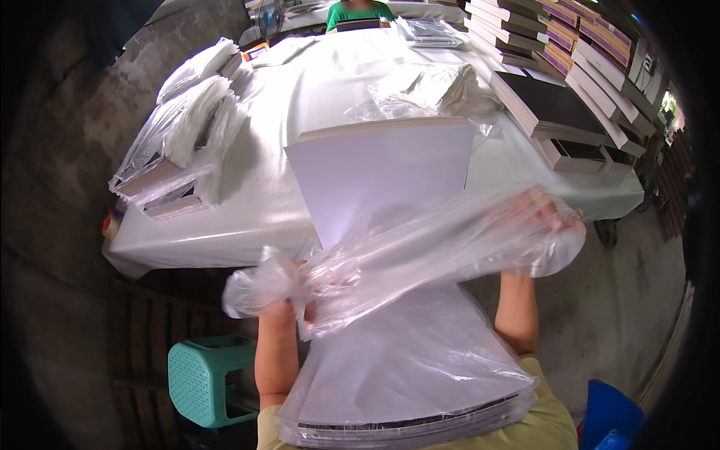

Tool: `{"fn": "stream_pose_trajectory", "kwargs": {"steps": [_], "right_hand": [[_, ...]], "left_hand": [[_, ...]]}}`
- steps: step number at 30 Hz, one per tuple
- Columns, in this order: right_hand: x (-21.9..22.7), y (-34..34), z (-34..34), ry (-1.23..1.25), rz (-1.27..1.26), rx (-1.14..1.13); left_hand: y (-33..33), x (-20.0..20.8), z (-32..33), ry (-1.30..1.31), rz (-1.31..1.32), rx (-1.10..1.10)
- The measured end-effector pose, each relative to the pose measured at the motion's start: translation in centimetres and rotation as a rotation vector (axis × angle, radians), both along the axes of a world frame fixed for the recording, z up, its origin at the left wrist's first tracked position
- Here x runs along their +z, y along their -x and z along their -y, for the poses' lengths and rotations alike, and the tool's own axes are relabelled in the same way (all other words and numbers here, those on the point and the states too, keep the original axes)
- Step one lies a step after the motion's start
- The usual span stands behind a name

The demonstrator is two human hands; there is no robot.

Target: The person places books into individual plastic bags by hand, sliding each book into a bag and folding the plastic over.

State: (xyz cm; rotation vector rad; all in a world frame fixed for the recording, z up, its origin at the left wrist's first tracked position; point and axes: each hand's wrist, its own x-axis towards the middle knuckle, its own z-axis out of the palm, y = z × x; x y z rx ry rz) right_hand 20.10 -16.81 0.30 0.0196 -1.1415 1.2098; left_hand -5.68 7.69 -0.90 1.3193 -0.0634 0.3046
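A clear plastic bag point(420, 244) stretches between my two hands above the table's near edge. My left hand point(306, 289) grips its gathered left end, the fingers partly covered by the film. At the other end, my right hand point(541, 214) is closed on the bag, smeared by motion and seen through the plastic. Inside the bag's lower part, a stack of white-faced sheets or boards point(409, 429) leans against my body, dark lines showing along its edge. Just beyond the bag, another stack with a white top face point(382, 176) rests on the table, nearest my hands.
Bagged stacks point(169, 150) lie on the left of the white-covered table point(247, 202). Crumpled plastic bags point(439, 86) sit farther back. Dark-topped boards point(551, 105) and tall piles stand at right. A green stool point(199, 382) is below left. Across the table is a person in green point(358, 12).
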Motion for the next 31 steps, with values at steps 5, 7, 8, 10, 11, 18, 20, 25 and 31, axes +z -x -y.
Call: {"fn": "stream_pose_trajectory", "kwargs": {"steps": [5,7,8,10,11,18,20,25,31], "right_hand": [[0.3,-0.5,0.7,0.245,0.258,-0.147],[1.7,-0.3,0.7,0.429,0.296,-0.377],[2.5,-0.2,0.5,0.521,0.298,-0.527],[4.1,0.2,-0.3,0.634,0.252,-0.849],[4.3,-0.2,-1.1,0.617,0.407,-1.111],[5.6,-2.4,-6.0,0.456,0.988,-2.142],[5.5,-2.4,-5.6,0.417,0.990,-2.203],[6.7,0.5,-2.8,0.428,0.971,-2.054],[7.1,0.2,4.9,0.542,0.518,-0.692]], "left_hand": [[-0.1,2.7,-2.6,-0.213,-0.404,0.532],[0.5,2.1,-4.9,-0.045,-0.195,0.583],[0.7,1.9,-5.7,0.037,-0.086,0.610],[-0.2,3.9,-4.8,-0.071,-0.135,0.654],[-1.1,5.2,-3.9,-0.126,-0.159,0.674],[-8.8,5.9,-3.6,-1.094,0.171,1.206],[-8.4,5.8,-3.3,-1.095,0.220,1.223],[-2.2,6.3,-2.0,-0.109,-0.008,0.858],[3.2,3.9,-3.5,0.119,-0.132,0.202]]}}
